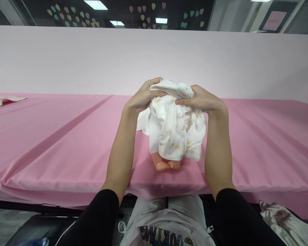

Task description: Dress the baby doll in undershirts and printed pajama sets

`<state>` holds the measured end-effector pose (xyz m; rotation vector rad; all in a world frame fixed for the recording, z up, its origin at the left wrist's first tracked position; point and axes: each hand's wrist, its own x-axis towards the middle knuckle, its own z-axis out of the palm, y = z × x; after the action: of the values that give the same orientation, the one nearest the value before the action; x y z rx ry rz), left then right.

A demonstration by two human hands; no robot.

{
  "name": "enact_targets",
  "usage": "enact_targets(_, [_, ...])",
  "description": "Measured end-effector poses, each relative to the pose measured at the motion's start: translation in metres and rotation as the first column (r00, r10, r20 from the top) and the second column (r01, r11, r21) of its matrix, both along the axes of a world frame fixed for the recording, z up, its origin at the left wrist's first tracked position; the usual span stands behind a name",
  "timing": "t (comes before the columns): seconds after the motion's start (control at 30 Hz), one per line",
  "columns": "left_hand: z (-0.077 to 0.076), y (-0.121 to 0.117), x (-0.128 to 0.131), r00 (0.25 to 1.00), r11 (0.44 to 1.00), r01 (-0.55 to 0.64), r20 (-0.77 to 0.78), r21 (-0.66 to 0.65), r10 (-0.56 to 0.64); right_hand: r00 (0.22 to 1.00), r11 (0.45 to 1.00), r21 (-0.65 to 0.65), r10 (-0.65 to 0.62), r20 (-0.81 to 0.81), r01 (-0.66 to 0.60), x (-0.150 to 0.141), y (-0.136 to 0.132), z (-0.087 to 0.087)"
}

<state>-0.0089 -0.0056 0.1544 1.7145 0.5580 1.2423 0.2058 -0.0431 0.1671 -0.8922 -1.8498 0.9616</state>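
A baby doll lies on the pink table cover, with only its feet (167,165) and lower legs showing. White baby clothing (173,133) with small yellow and teal prints covers its body and head. My left hand (149,92) grips the upper left of the garment, thumb in front and fingers behind. At the upper right, my right hand (200,98) pinches the same cloth between its thumb and fingers. The cloth is bunched between both hands, and the doll's face is hidden. A plainer white piece hangs out at the left under the printed one.
The pink cover (66,143) runs across the table, meeting a white wall (92,61) behind. A pale folded cloth (5,101) lies at the far left. Below the table's front edge at right is a stained whitish cloth (284,222). A black chair (43,229) stands at lower left.
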Motion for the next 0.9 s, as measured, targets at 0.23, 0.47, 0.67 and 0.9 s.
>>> enact_targets(0.23, [-0.001, -0.002, -0.008, 0.959, 0.997, 0.069, -0.273, -0.036, -0.076, 0.956, 0.999, -0.014, -0.048, -0.289, 0.046, 0.001, 0.012, -0.004])
enact_targets(0.47, [0.002, -0.002, 0.002, 0.999, 0.999, 0.031, 0.044, 0.044, -0.033, 0.947, 0.981, -0.039, 0.172, -0.271, -0.190, -0.011, -0.004, -0.006])
enact_targets(0.67, [0.001, -0.007, 0.008, 0.995, 0.992, 0.085, -0.057, 0.097, -0.079, 0.950, 0.971, -0.002, 0.232, -0.211, -0.238, -0.015, -0.008, -0.008])
enact_targets(0.9, [0.005, -0.016, 0.004, 0.906, 0.948, 0.312, -0.321, 0.069, -0.275, 0.915, 0.982, 0.040, 0.186, -0.358, -0.184, -0.024, -0.009, 0.000])
